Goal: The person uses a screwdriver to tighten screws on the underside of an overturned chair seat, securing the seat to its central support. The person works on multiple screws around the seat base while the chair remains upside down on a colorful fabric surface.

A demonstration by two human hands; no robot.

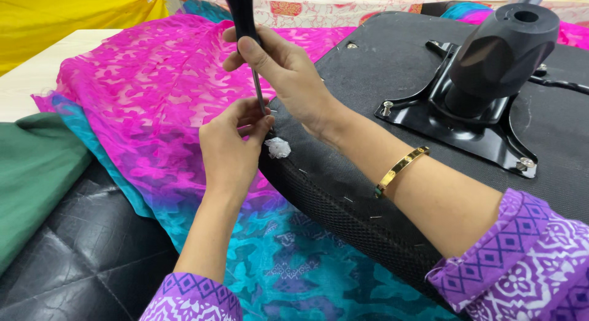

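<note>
While my right hand (279,66) is wrapped tight round the black handle of a screwdriver (245,26), its shaft runs almost straight down to the near edge of the upturned chair seat (368,112). My left hand (228,148) is closer to the tip, fingers pinched together on the pink-and-teal fabric (147,94) right there, beside a white scrap (277,147). Staples dot the seat's mesh edge; the black mounting plate (466,121) sits further right, with a quilted black cushion (86,253) below.

A pale wooden tabletop (30,75) sits beyond black quilted upholstery (86,253) (yellow cloth (67,17) behind).
</note>
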